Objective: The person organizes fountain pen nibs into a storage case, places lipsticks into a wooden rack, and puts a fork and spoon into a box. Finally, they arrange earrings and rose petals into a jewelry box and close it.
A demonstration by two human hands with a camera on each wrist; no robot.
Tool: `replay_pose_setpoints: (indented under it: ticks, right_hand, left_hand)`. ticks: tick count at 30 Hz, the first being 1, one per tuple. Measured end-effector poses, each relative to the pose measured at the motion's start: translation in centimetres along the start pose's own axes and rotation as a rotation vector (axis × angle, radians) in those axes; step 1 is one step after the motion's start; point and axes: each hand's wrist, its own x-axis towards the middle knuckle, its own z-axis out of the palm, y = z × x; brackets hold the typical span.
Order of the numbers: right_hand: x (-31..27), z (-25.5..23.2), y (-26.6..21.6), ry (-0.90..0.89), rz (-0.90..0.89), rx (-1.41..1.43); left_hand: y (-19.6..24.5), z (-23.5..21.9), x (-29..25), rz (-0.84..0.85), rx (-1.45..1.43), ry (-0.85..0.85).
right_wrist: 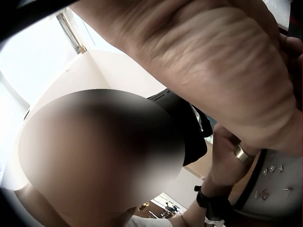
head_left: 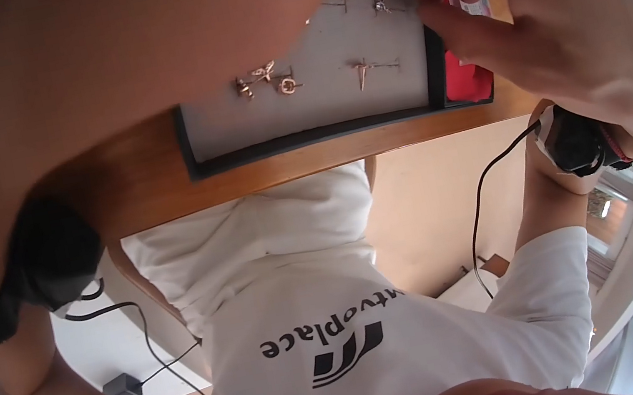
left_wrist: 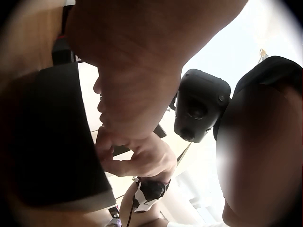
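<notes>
A grey jewellery tray (head_left: 319, 116) with a black rim lies on the wooden table, with several gold-coloured earrings (head_left: 287, 85) set in it. My left hand (head_left: 241, 8) reaches across the tray from the left, a wide gold ring on one finger; its fingertips are out of frame at the top. At the tray's right edge, my right hand (head_left: 563, 10) has its thumb and fingers bent inward. The hands come close together in the left wrist view. Cannot tell what either one holds, as the fingertips are hidden.
A red item (head_left: 468, 78) sits in a black-rimmed section beside the grey tray, under the right hand. Black camera units are strapped to both wrists, with a cable (head_left: 476, 228) hanging from the right one. The table's front edge (head_left: 312, 173) runs just above the lap.
</notes>
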Motion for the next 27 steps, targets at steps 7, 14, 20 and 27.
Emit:
replay_pose_setpoints:
  ticks: [7,14,20,27]
  right_hand:
    - [0.8,-1.3,-1.0,-0.035,0.003,-0.088]
    - [1.0,-1.4,-1.8,0.034,0.012,-0.136]
    - [0.2,-0.3,-1.9,0.149,0.055,-0.099]
    - [0.5,2.5,-2.5,0.236,0.015,-0.098]
  left_hand:
    - [-0.2,-0.2,-0.1,0.024,0.009,0.063]
    - [-0.6,-1.0,-0.7,0.035,0.022,0.099]
    - [-1.1,-1.1,-0.3,0.048,0.027,0.112]
    - [-1.0,-1.3,-0.4,0.101,0.045,0.138]
